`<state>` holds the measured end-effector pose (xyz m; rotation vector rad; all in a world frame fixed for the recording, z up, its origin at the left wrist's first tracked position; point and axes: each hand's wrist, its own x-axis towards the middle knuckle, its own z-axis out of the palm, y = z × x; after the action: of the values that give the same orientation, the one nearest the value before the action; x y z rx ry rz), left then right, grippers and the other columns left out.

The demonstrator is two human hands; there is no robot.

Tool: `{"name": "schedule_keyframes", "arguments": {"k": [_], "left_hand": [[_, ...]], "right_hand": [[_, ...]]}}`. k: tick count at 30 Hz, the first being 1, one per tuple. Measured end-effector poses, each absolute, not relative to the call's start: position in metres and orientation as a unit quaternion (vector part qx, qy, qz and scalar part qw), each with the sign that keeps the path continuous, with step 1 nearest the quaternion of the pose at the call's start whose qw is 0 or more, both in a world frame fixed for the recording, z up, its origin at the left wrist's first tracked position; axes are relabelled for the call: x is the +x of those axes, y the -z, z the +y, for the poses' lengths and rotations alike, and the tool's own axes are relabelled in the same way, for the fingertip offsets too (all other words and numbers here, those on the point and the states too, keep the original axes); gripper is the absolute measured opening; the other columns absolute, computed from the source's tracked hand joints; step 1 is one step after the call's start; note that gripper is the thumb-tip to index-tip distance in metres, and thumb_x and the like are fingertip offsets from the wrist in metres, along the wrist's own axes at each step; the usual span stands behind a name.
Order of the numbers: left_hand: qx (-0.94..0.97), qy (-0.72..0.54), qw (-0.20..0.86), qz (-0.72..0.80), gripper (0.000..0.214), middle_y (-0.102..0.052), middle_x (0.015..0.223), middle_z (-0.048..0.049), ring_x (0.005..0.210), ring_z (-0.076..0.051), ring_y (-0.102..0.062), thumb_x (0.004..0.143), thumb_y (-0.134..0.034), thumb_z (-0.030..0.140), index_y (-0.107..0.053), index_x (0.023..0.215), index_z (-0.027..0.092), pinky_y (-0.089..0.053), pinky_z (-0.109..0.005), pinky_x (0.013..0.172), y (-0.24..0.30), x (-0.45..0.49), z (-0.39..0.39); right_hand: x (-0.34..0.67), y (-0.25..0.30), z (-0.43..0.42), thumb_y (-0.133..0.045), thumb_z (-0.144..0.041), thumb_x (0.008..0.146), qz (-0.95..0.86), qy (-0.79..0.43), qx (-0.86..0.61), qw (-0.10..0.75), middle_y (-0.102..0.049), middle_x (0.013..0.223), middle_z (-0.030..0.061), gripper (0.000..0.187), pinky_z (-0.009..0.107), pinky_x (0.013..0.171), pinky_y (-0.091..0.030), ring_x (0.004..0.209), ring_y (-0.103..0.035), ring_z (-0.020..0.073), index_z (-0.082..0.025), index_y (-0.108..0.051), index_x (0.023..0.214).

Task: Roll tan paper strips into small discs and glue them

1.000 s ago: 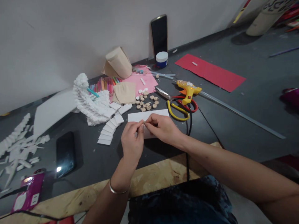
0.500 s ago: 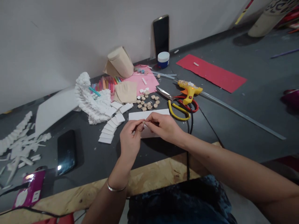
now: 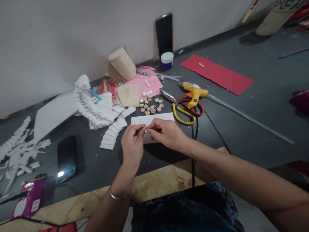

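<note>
A person seated behind a plywood board (image 3: 159,182) works a small tan piece (image 3: 145,129) with both hands, just above the near edge of a white card (image 3: 158,118) lying on the grey floor (image 3: 241,141). The left hand (image 3: 131,145), a thin bangle (image 3: 119,196) on its wrist, rises from below with the palm turned inward. The right hand (image 3: 169,132) reaches in over the card from the right, forearm stretched low. Thumb and forefinger of each hand are pinched shut, and the fingers (image 3: 138,129) of both meet tip to tip on the tan piece, which is too small to make out further.

Left of the card runs a row of white squares (image 3: 113,130). Nearer the camera on that side lie a black phone (image 3: 67,158), face up, and a magenta power strip (image 3: 29,201) whose label is too blurred to read. Just beyond the card is a scatter of tan paper rolls (image 3: 151,106). To the card's right, scissors (image 3: 183,111) with yellow and red handles touch a yellow glue gun (image 3: 194,93).

Farther behind the card sit a pink sheet (image 3: 149,85), a white-lidded jar (image 3: 167,60) and a second phone (image 3: 164,33) propped against the wall, with a red sheet (image 3: 217,74) well off to the right. Lettering on a pale object (image 3: 277,16) in the top right corner is cropped and unreadable.
</note>
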<state>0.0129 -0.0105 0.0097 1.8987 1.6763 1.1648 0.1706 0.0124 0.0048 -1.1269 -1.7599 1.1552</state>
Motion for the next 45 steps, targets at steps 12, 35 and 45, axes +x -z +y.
{"name": "schedule_keyframes", "arguments": {"k": [12, 35, 45], "left_hand": [[0.594, -0.453, 0.326, 0.579, 0.017, -0.066, 0.073, 0.0006, 0.069, -0.013, -0.059, 0.075, -0.074, 0.035, -0.07, 0.077, 0.019, -0.045, -0.025, 0.066, -0.005, 0.006, -0.005], [0.546, -0.476, 0.44, 0.531, 0.02, -0.069, 0.073, -0.0011, 0.066, -0.012, -0.065, 0.076, -0.074, 0.035, -0.068, 0.084, 0.017, -0.052, -0.025, 0.066, -0.01, 0.003, -0.002], [0.571, -0.461, 0.415, 0.538, 0.019, -0.071, 0.078, -0.0022, 0.067, -0.013, -0.063, 0.077, -0.073, 0.035, -0.075, 0.088, 0.019, -0.052, -0.026, 0.067, -0.011, 0.003, -0.002]], "right_hand": [[0.173, -0.009, 0.013, -0.055, -0.019, 0.086, -0.678, -0.463, -0.437, 0.368, -0.066, 0.065, -0.002, 0.008, 0.021, 0.057, -0.04, 0.059, -0.06, 0.0103, -0.018, -0.063, 0.083], [0.174, -0.006, 0.02, -0.056, -0.027, 0.089, -0.659, -0.505, -0.389, 0.4, -0.065, 0.07, -0.0011, 0.012, 0.022, 0.062, -0.045, 0.063, -0.061, 0.0103, -0.017, -0.063, 0.086], [0.174, -0.005, 0.018, -0.057, -0.024, 0.087, -0.666, -0.505, -0.387, 0.389, -0.067, 0.071, -0.0008, 0.007, 0.024, 0.065, -0.047, 0.065, -0.063, 0.0115, -0.019, -0.059, 0.084]]}}
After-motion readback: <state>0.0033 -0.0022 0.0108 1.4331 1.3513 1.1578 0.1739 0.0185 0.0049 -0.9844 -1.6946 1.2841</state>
